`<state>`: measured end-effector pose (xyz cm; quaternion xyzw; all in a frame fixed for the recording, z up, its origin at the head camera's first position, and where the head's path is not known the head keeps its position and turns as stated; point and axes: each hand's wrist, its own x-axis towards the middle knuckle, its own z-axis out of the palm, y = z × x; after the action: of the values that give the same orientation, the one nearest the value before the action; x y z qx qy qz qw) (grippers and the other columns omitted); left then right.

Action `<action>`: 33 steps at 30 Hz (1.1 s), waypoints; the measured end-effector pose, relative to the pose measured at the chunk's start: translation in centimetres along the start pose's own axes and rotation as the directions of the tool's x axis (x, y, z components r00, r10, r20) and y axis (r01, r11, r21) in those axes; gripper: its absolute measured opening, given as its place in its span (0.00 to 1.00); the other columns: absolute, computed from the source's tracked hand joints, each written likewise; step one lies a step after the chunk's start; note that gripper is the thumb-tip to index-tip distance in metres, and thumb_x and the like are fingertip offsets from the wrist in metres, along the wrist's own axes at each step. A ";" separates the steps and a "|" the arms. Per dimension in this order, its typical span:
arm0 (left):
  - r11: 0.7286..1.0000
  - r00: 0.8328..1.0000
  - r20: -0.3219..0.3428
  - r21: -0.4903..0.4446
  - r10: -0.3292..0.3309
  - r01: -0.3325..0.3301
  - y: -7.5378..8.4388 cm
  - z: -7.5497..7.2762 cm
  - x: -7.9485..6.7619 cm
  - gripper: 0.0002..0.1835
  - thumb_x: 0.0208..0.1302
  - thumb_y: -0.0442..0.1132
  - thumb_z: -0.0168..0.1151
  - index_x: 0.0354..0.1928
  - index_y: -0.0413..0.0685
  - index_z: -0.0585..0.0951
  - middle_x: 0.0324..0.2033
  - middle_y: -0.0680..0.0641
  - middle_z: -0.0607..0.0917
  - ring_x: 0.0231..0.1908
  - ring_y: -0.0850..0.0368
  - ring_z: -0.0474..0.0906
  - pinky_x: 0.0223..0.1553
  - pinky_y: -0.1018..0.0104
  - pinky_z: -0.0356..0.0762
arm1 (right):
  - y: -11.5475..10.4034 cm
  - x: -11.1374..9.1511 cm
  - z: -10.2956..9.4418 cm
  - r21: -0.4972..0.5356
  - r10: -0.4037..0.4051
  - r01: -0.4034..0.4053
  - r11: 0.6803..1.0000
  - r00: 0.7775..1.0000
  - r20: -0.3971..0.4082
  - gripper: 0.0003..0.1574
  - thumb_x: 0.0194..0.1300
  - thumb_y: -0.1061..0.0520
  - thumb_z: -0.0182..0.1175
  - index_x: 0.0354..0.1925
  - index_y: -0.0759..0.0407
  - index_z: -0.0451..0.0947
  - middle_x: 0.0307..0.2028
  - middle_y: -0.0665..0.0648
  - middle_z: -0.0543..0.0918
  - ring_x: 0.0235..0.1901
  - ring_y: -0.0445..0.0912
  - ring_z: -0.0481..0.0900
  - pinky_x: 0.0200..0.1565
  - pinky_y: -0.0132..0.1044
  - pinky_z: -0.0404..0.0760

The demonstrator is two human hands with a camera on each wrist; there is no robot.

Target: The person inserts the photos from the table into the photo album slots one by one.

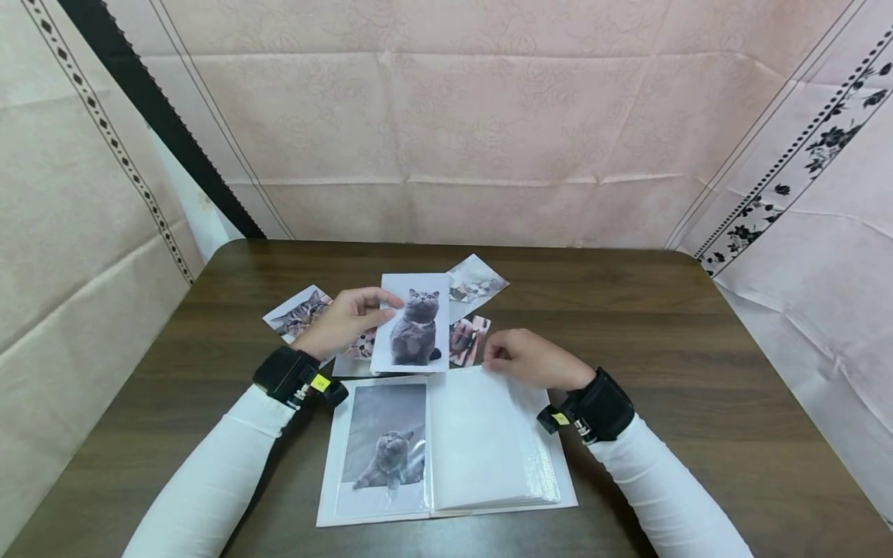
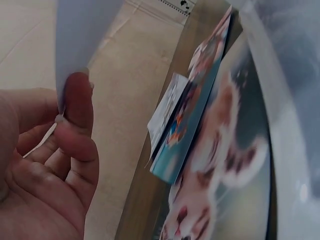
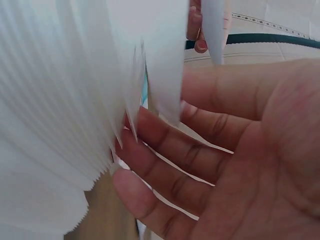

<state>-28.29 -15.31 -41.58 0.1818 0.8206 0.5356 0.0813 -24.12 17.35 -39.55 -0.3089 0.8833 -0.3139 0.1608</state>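
My left hand (image 1: pixel 342 322) pinches the left edge of a photo (image 1: pixel 418 333) of a sitting grey cat, held up behind the photo album. Seen from the left wrist, the thumb and fingertips meet at the edge of the photo (image 2: pixel 82 40). The album (image 1: pixel 481 442) lies open in front of me, with a grey cat picture (image 1: pixel 387 434) in its left pocket and a white page on the right. With thumb and index finger my right hand (image 1: pixel 533 358) pinches the top of an album page (image 3: pixel 167 60), while its other fingers touch the page edges beneath.
Loose photos lie behind the album: a tabby cat one (image 1: pixel 296 311) at left, a pale one (image 1: pixel 477 285) at back right, a pinkish one (image 1: pixel 466 341) below it. Others are partly hidden under the held photo. Patterned cloth (image 1: pixel 488 139) hangs behind the wooden table (image 1: pixel 663 333).
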 end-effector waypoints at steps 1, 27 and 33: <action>1.000 1.000 0.007 -0.004 0.004 -0.004 0.1 0.2 0.0 0.14 0.67 0.43 0.58 0.53 0.54 0.80 0.54 0.50 0.80 0.31 0.39 0.72 0.26 0.57 0.72 | 0.1 0.1 0.0 0.017 0.000 0.000 1.000 1.000 0.004 0.05 0.68 0.58 0.56 0.35 0.53 0.79 0.31 0.50 0.78 0.32 0.45 0.73 0.36 0.37 0.73; 0.961 0.999 -0.049 -0.275 -0.011 -0.003 -0.2 3.9 1.4 0.17 0.63 0.31 0.60 0.52 0.45 0.70 0.42 0.41 0.73 0.30 0.48 0.79 0.31 0.41 0.79 | 0.0 -0.1 -0.4 0.092 -0.014 0.022 0.996 0.996 -0.087 0.06 0.64 0.53 0.61 0.35 0.54 0.81 0.31 0.50 0.82 0.31 0.45 0.74 0.33 0.34 0.73; 0.975 0.992 -0.111 -0.221 -0.058 0.032 -0.4 4.2 1.7 0.15 0.62 0.31 0.61 0.48 0.45 0.68 0.40 0.42 0.75 0.32 0.49 0.80 0.34 0.50 0.81 | -0.5 -0.4 -0.8 0.086 -0.006 0.012 0.996 0.997 -0.075 0.03 0.63 0.59 0.62 0.34 0.53 0.82 0.33 0.50 0.82 0.33 0.45 0.75 0.34 0.34 0.74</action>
<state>-28.60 -11.21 -43.60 0.1212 0.7639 0.6305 0.0647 -23.98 17.61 -38.58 -0.2936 0.8728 -0.3639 0.1396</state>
